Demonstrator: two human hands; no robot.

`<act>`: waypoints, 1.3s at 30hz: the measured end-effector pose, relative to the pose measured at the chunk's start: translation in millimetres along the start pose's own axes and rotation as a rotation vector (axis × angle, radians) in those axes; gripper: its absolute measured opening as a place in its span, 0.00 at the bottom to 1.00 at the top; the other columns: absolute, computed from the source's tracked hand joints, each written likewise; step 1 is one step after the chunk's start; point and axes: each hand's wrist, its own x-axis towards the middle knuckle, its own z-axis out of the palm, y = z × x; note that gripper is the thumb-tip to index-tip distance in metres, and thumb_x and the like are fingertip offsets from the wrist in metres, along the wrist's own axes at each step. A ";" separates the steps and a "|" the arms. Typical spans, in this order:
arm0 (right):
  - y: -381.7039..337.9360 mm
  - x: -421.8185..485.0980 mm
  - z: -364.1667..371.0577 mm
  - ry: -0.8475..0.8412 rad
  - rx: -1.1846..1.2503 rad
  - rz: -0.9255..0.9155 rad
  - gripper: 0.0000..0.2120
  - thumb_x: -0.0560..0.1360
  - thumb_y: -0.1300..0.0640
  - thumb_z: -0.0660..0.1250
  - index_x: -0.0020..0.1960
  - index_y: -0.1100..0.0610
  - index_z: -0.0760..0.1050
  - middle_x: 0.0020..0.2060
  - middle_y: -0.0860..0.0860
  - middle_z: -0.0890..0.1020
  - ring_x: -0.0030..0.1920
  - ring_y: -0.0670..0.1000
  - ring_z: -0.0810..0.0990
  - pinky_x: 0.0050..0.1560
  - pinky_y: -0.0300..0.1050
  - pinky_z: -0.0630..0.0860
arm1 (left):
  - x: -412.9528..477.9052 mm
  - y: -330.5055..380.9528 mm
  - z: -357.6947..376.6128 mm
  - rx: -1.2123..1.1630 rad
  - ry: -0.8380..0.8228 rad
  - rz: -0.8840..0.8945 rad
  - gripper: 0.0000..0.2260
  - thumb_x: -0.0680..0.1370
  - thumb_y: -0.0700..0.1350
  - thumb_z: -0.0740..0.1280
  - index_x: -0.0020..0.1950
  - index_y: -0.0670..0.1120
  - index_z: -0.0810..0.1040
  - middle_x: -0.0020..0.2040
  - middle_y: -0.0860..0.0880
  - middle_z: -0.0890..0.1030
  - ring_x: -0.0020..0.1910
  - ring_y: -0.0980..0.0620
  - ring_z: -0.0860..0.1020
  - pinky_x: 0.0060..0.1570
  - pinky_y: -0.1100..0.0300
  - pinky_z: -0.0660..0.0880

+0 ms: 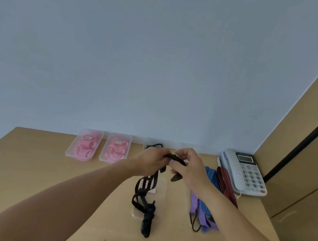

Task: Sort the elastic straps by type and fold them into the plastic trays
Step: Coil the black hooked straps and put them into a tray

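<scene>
Pale blue-grey wall (159,63) is filling the upper view, and a tan wood counter (36,167) is running along its foot. Wood panelling (305,189) with a dark strip is closing off the right side. A grey desk telephone (245,172) is sitting at the counter's back right corner.

Containers: two clear plastic trays are sitting side by side against the wall, left of centre, the left tray (99,135) and the middle tray (129,139). Both are holding coiled pink straps (86,149), and each is carrying a small label, too blurred to read. A back tray (149,141), also clear, is sitting just right of them. A short black loop (155,145) is showing in it, and the hands are hiding most of the rest. A near tray (160,194) is lying mid-counter, closer to the person.

Hands: the left hand (151,162) and right hand (188,167) are meeting above the counter, between the back tray and the near tray. Both are pinching the upper end of a long black strap (143,193) with curled fingers. The strap is hanging from them in loops onto the near tray, and its knotted lower end is trailing past the tray's front edge.

Loose pile: a blue striped strap (211,175), a red striped strap (225,184) and purple striped straps (195,205) are lying between the near tray and the telephone, partly under the right forearm. Cannot tell whether a tray is lying beneath them.
</scene>
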 end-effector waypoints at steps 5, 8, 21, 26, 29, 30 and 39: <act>-14.2 -4.1 -2.6 -0.184 0.076 0.045 0.15 0.73 0.57 0.74 0.57 0.57 0.76 0.47 0.56 0.84 0.41 0.52 0.84 0.43 0.38 0.79 | -3.8 9.6 -30.5 -0.139 0.146 -0.087 0.10 0.81 0.37 0.59 0.56 0.46 0.78 0.43 0.53 0.81 0.38 0.60 0.76 0.38 0.72 0.71; -22.7 -7.7 2.3 -0.268 0.006 -0.008 0.11 0.73 0.58 0.74 0.54 0.56 0.78 0.44 0.55 0.86 0.46 0.49 0.85 0.48 0.35 0.77 | -7.2 4.8 -44.1 -0.273 0.245 -0.138 0.11 0.80 0.35 0.59 0.56 0.47 0.77 0.42 0.50 0.82 0.37 0.58 0.78 0.37 0.68 0.73; -80.9 -2.1 50.3 -0.146 0.175 -0.126 0.07 0.73 0.63 0.74 0.50 0.56 0.82 0.37 0.56 0.84 0.37 0.55 0.84 0.43 0.48 0.80 | -37.4 -15.6 -84.1 -0.621 0.188 -0.053 0.14 0.71 0.43 0.64 0.54 0.44 0.81 0.50 0.46 0.84 0.49 0.49 0.83 0.56 0.47 0.77; -86.3 1.6 65.2 0.003 0.141 -0.121 0.05 0.71 0.60 0.75 0.47 0.56 0.82 0.38 0.55 0.86 0.41 0.52 0.85 0.45 0.47 0.81 | -46.0 -10.1 -93.4 -0.783 0.050 -0.069 0.20 0.76 0.53 0.60 0.59 0.42 0.81 0.56 0.44 0.84 0.54 0.48 0.83 0.52 0.52 0.78; -88.5 0.7 71.8 -0.045 0.070 -0.133 0.04 0.74 0.62 0.73 0.48 0.56 0.82 0.38 0.54 0.86 0.41 0.52 0.85 0.38 0.38 0.79 | -49.1 -17.0 -97.2 -0.762 -0.036 -0.070 0.21 0.77 0.53 0.63 0.60 0.38 0.80 0.57 0.38 0.82 0.50 0.46 0.82 0.58 0.46 0.78; -89.7 -0.3 71.4 -0.086 0.039 -0.142 0.04 0.75 0.62 0.71 0.48 0.55 0.83 0.37 0.52 0.86 0.39 0.50 0.85 0.37 0.37 0.78 | -49.9 -18.3 -99.4 -0.776 -0.037 -0.072 0.21 0.77 0.52 0.64 0.59 0.36 0.79 0.56 0.37 0.82 0.48 0.45 0.82 0.56 0.47 0.78; -87.3 14.6 64.8 0.154 -0.322 -0.252 0.10 0.73 0.48 0.74 0.39 0.54 0.79 0.33 0.46 0.81 0.34 0.44 0.76 0.37 0.39 0.71 | -55.6 -11.9 -103.7 -0.823 -0.042 -0.064 0.13 0.81 0.38 0.57 0.60 0.34 0.78 0.51 0.39 0.82 0.48 0.44 0.81 0.50 0.53 0.79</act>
